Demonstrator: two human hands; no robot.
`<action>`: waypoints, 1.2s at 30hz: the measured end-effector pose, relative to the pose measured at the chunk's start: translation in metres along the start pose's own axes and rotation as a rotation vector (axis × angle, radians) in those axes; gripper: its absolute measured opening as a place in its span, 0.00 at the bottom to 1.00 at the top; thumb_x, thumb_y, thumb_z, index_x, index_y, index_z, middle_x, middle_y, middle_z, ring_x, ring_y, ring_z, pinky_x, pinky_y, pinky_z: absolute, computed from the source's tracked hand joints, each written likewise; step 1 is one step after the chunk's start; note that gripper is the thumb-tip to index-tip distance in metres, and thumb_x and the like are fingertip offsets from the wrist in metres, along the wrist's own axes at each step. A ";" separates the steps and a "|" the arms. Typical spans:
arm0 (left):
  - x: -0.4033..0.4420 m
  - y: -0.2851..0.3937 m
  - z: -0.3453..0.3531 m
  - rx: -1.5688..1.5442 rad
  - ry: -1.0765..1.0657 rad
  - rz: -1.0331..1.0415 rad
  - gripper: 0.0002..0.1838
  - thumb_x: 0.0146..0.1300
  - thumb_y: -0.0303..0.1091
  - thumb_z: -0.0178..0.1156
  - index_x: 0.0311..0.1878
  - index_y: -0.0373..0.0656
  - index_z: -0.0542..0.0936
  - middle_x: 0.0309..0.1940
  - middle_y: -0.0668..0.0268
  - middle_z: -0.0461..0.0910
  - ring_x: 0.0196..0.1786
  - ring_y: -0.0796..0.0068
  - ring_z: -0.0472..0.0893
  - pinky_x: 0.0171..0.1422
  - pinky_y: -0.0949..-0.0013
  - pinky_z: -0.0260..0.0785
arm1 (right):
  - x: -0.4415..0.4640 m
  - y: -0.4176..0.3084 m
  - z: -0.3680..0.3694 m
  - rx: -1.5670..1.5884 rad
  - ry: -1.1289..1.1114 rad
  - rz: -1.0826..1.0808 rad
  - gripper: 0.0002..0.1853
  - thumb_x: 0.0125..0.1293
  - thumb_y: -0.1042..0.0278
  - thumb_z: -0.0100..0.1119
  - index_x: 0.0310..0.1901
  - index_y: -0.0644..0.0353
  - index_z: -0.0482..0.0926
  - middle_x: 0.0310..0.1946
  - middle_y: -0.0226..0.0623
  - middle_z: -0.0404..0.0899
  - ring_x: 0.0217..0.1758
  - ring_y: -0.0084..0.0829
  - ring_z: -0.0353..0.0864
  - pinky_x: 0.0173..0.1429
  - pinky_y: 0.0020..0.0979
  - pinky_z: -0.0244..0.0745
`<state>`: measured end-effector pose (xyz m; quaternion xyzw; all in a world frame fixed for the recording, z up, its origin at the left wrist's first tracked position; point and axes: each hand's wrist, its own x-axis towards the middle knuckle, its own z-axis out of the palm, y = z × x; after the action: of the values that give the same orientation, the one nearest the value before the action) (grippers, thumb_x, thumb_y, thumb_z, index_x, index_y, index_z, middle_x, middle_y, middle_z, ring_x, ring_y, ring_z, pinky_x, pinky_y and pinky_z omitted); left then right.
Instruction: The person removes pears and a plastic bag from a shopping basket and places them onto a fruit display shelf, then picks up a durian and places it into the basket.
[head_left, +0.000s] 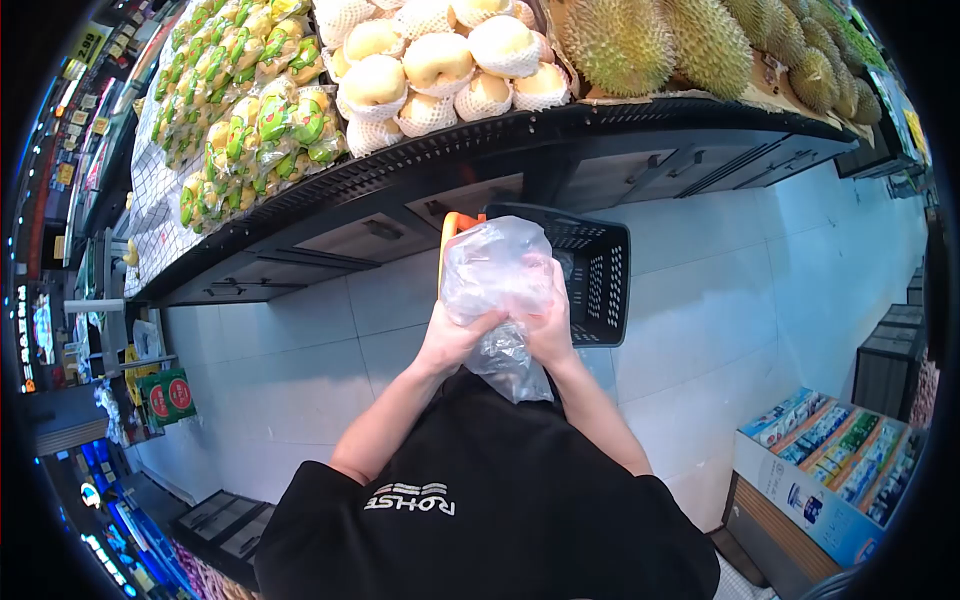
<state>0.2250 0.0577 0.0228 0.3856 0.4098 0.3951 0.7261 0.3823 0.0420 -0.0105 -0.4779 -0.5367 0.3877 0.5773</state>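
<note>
In front of my chest I hold a clear plastic bag [493,262], bunched and crinkled, with its loose end [512,365] hanging toward my black shirt. My left hand [462,338] grips it from the left, the thumb pointing inward across the plastic. From the other side my right hand [546,318] is closed on the same bag, its fingers partly seen through the film. Whether anything lies inside the bag, I cannot tell. Below and behind the bag is a black shopping basket [618,285] with an orange handle [458,224], partly hidden by the bag and my hands.
A black produce stand curves ahead. It carries bagged green-and-yellow fruit [275,125], pale round fruit [438,62] in white foam nets, and durians [620,45]. Boxed goods fill a display [825,465] at lower right. Shelves [85,130] line the left. Grey floor tiles [700,270] lie below.
</note>
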 end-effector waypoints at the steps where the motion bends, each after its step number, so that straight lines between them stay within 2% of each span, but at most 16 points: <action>1: -0.002 -0.006 0.000 0.004 0.008 0.052 0.36 0.53 0.28 0.73 0.65 0.37 0.68 0.57 0.62 0.75 0.59 0.71 0.76 0.63 0.64 0.70 | 0.001 -0.001 -0.001 0.005 -0.009 -0.001 0.26 0.57 0.70 0.69 0.57 0.67 0.73 0.59 0.44 0.70 0.61 0.36 0.72 0.66 0.36 0.65; 3: -0.006 -0.010 0.000 0.005 0.030 0.107 0.37 0.53 0.28 0.73 0.66 0.38 0.67 0.58 0.61 0.75 0.60 0.71 0.75 0.64 0.64 0.69 | 0.003 -0.008 -0.002 0.496 0.009 0.244 0.34 0.58 0.72 0.68 0.66 0.66 0.65 0.62 0.42 0.69 0.66 0.32 0.69 0.70 0.35 0.62; 6: -0.013 -0.010 -0.005 0.017 0.068 0.095 0.38 0.53 0.29 0.73 0.66 0.38 0.66 0.59 0.62 0.74 0.61 0.70 0.75 0.65 0.64 0.69 | -0.005 0.012 -0.018 0.708 -0.183 0.452 0.40 0.60 0.72 0.67 0.72 0.66 0.57 0.66 0.39 0.67 0.69 0.30 0.66 0.72 0.34 0.61; 7: -0.015 -0.010 -0.007 0.031 0.112 0.090 0.37 0.53 0.30 0.73 0.66 0.38 0.67 0.58 0.62 0.75 0.60 0.70 0.75 0.64 0.64 0.69 | -0.009 0.015 -0.022 0.706 -0.194 0.452 0.40 0.60 0.72 0.67 0.72 0.66 0.57 0.66 0.39 0.67 0.69 0.30 0.66 0.72 0.34 0.61; 9: -0.017 -0.011 -0.011 0.057 0.192 0.081 0.36 0.55 0.32 0.71 0.66 0.38 0.67 0.57 0.62 0.75 0.59 0.70 0.76 0.62 0.65 0.71 | -0.009 0.007 -0.027 0.734 -0.453 0.592 0.40 0.62 0.73 0.65 0.73 0.66 0.55 0.67 0.39 0.66 0.69 0.29 0.66 0.71 0.34 0.62; 11: -0.017 -0.017 -0.019 0.105 0.247 0.153 0.30 0.56 0.32 0.70 0.61 0.36 0.72 0.54 0.61 0.79 0.54 0.72 0.79 0.58 0.66 0.73 | -0.009 -0.003 -0.024 0.777 -0.503 0.640 0.36 0.63 0.71 0.66 0.70 0.67 0.59 0.65 0.38 0.68 0.67 0.27 0.67 0.70 0.34 0.63; 13: -0.019 -0.018 -0.025 0.301 0.251 0.232 0.21 0.58 0.29 0.66 0.55 0.34 0.77 0.48 0.61 0.82 0.49 0.74 0.81 0.54 0.67 0.74 | -0.011 -0.004 -0.013 0.669 -0.519 0.555 0.35 0.64 0.68 0.67 0.69 0.66 0.60 0.64 0.36 0.68 0.66 0.26 0.67 0.70 0.33 0.63; 17: -0.013 -0.026 -0.021 0.341 0.370 0.307 0.16 0.59 0.26 0.64 0.50 0.33 0.79 0.45 0.62 0.84 0.46 0.75 0.81 0.52 0.68 0.74 | -0.014 0.001 0.005 0.310 -0.384 0.476 0.26 0.65 0.71 0.64 0.63 0.67 0.69 0.54 0.38 0.78 0.57 0.26 0.75 0.62 0.31 0.70; 18: -0.011 -0.024 -0.021 0.302 0.386 0.230 0.15 0.58 0.25 0.64 0.49 0.33 0.79 0.45 0.62 0.84 0.46 0.75 0.82 0.52 0.68 0.74 | -0.010 -0.005 0.008 0.262 -0.302 0.414 0.20 0.65 0.76 0.61 0.58 0.68 0.74 0.48 0.39 0.82 0.52 0.25 0.78 0.56 0.29 0.74; 19: -0.009 -0.022 -0.021 0.262 0.405 0.153 0.15 0.58 0.24 0.63 0.49 0.33 0.80 0.44 0.61 0.84 0.46 0.75 0.82 0.52 0.68 0.74 | -0.009 -0.003 0.011 0.263 -0.311 0.413 0.20 0.65 0.76 0.61 0.58 0.68 0.74 0.48 0.39 0.82 0.52 0.25 0.78 0.56 0.29 0.74; 21: -0.003 -0.017 -0.022 0.205 0.404 0.092 0.20 0.58 0.25 0.65 0.55 0.33 0.76 0.48 0.61 0.82 0.50 0.74 0.81 0.52 0.67 0.74 | -0.007 0.006 0.013 0.255 -0.169 0.396 0.18 0.64 0.77 0.59 0.56 0.70 0.75 0.47 0.40 0.82 0.50 0.25 0.79 0.53 0.28 0.75; 24: 0.007 -0.020 -0.035 0.188 0.314 0.188 0.33 0.61 0.28 0.67 0.68 0.38 0.64 0.56 0.61 0.76 0.54 0.74 0.78 0.54 0.69 0.73 | 0.002 0.016 0.012 0.091 -0.092 0.358 0.18 0.64 0.80 0.56 0.56 0.72 0.75 0.48 0.45 0.82 0.51 0.29 0.81 0.52 0.28 0.76; 28: 0.014 -0.003 -0.047 0.180 0.270 0.089 0.34 0.62 0.30 0.66 0.69 0.37 0.64 0.55 0.62 0.75 0.50 0.77 0.77 0.52 0.72 0.74 | 0.029 0.002 0.030 -0.138 0.075 0.246 0.20 0.63 0.79 0.56 0.58 0.69 0.74 0.47 0.52 0.83 0.50 0.39 0.85 0.50 0.33 0.78; 32: 0.027 0.017 -0.076 0.267 0.147 0.021 0.35 0.63 0.36 0.67 0.69 0.37 0.63 0.50 0.53 0.80 0.51 0.72 0.81 0.55 0.68 0.76 | 0.053 -0.004 0.060 -0.388 -0.007 0.108 0.23 0.59 0.81 0.57 0.58 0.68 0.74 0.45 0.56 0.82 0.48 0.51 0.84 0.49 0.40 0.81; 35: 0.049 0.014 -0.120 0.339 -0.049 -0.006 0.21 0.70 0.36 0.58 0.60 0.33 0.72 0.48 0.56 0.81 0.51 0.72 0.80 0.55 0.66 0.74 | 0.075 -0.001 0.096 -0.546 -0.181 -0.216 0.15 0.54 0.81 0.58 0.46 0.69 0.76 0.48 0.60 0.79 0.46 0.53 0.83 0.47 0.42 0.80; 36: 0.056 0.023 -0.127 0.327 -0.065 -0.007 0.21 0.70 0.36 0.58 0.60 0.33 0.72 0.48 0.56 0.81 0.51 0.72 0.80 0.55 0.66 0.74 | 0.083 -0.006 0.113 -0.564 -0.206 -0.199 0.14 0.53 0.77 0.62 0.42 0.69 0.76 0.42 0.57 0.79 0.40 0.54 0.81 0.42 0.44 0.79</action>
<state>0.1247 0.1467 -0.0202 0.5097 0.4462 0.3081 0.6680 0.2801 0.1357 0.0127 -0.5226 -0.7227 0.2115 0.3997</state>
